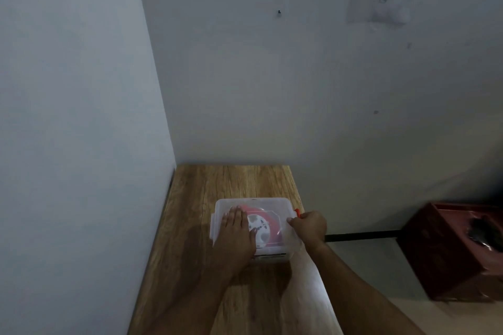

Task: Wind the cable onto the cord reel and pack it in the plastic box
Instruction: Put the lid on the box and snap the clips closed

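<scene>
Left hand (236, 228): flat, fingers straight, pressing plastic box (226, 205) lid.
Right hand (309, 227): curled, gripping orange latch (298, 212).
Cord reel (268, 226): inside box, on tabletop (231, 182).

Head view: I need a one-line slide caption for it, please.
Left hand flat on the lid of the plastic box holding the cord reel, right hand gripping its red latch.

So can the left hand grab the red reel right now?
Probably not. The cord reel sits inside the plastic box under its lid, and the left hand lies flat on top of that lid.
</scene>
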